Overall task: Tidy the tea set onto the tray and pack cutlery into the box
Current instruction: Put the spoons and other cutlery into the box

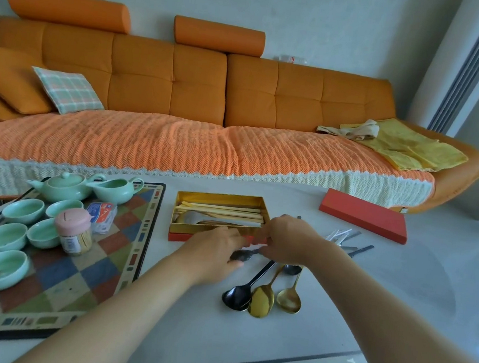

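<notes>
Just in front of the near edge of the open gold-lined cutlery box (197, 229), the left hand (215, 253) and right hand (288, 240) pinch a small dark metal spoon (242, 255) between them. One black and two gold spoons (262, 300) lie closer to the white table's (368, 300) front edge.

Left hand (212, 255), right hand (289, 240) hold dark spoon (241, 255) (just beside box (219, 196)).

No legible txt, label on toothpick jar (71, 244) too blurry, red-blue print on small packet (102, 214) unreadable
</notes>
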{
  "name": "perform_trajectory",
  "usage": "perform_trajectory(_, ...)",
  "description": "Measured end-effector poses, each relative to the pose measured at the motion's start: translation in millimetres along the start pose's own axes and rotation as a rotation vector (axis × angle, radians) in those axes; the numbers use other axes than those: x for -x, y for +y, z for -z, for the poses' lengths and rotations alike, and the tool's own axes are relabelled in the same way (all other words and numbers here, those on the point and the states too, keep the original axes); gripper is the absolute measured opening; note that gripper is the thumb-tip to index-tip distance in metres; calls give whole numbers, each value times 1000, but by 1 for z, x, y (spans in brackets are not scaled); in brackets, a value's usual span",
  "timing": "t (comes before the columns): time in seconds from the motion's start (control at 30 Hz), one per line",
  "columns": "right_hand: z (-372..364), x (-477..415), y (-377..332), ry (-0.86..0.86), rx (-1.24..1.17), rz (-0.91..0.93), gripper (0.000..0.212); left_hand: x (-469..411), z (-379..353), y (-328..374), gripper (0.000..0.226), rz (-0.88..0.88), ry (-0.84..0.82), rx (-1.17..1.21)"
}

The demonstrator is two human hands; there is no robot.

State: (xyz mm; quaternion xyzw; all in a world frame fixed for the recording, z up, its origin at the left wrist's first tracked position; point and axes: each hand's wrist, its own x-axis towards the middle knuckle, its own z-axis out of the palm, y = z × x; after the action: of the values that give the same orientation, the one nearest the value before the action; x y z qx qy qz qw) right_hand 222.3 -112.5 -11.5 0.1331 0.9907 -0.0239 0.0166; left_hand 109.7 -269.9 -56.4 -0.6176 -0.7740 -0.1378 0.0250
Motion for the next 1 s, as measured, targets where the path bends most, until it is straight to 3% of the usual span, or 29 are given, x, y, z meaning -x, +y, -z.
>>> perform_trajectory(0.23,-15,-8,-8,-20,19,24,20,-3,-5,3,34,62,18,46)
perform_trajectory(0.37,-15,-10,-13,9,-72,59,16,-3,1,-5,19,136,-29,147)
perform_trajectory(0.47,-10,-15,-16,136,-133,93,13,-3,14,-15,17,177,-19,251)
perform_trajectory(0.6,-9,-28,-16,381,-239,129,12,0,36,-32,13,255,169,352)
perform_trajectory(0.7,-11,-41,-16,467,-207,127,13,3,42,-45,13,275,247,382)
perform_trajectory(0.8,-11,-50,-22,392,-295,108,16,5,36,-55,12,287,273,361)
perform_trajectory(0.9,-15,-57,-28,283,-344,46,21,6,29,-66,25,253,332,154)
perform_trajectory(1.0,-22,-65,-29,240,-354,-34,25,7,24,-73,33,192,258,33)
